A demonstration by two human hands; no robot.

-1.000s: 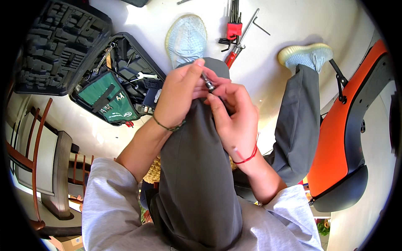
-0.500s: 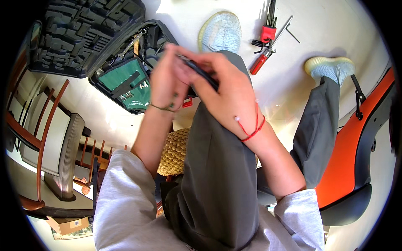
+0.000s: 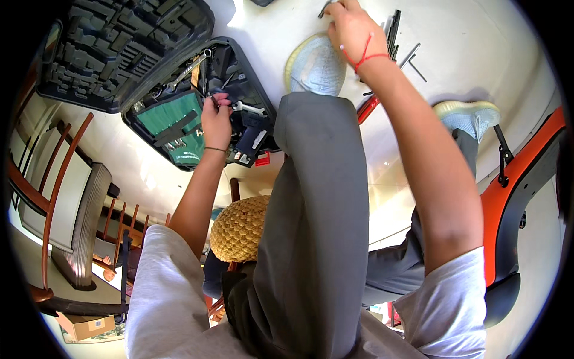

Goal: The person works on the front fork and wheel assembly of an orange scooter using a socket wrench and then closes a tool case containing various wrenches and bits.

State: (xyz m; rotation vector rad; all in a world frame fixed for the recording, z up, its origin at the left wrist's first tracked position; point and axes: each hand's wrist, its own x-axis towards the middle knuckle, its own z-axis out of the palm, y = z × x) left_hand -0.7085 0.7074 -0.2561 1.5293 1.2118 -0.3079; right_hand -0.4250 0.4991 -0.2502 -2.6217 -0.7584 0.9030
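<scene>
My left hand (image 3: 216,124) is over the open black tool case (image 3: 254,81), its fingers closed on a slim dark tool whose kind I cannot make out. Beside those fingers lies an open-end wrench (image 3: 250,108), with a dark blue tool (image 3: 250,139) below it. A green tool pouch (image 3: 173,116) fills the near left part of the case. Stretched far forward, my right hand (image 3: 357,33) is above the floor past my shoe, closed on a small dark metal piece (image 3: 326,8) that is partly cut off by the picture's upper edge.
Next to my right wrist lie black hex keys (image 3: 393,33), a red-handled screwdriver (image 3: 368,109) and an L-shaped key (image 3: 411,55). The moulded lid (image 3: 119,54) leans open at far left. A woven seat (image 3: 239,230) is by my leg; an orange and black object (image 3: 508,197) stands right.
My hands, which were together round a black object above my knee, have parted. The left has moved down into the tool case; the right has reached forward and right.
</scene>
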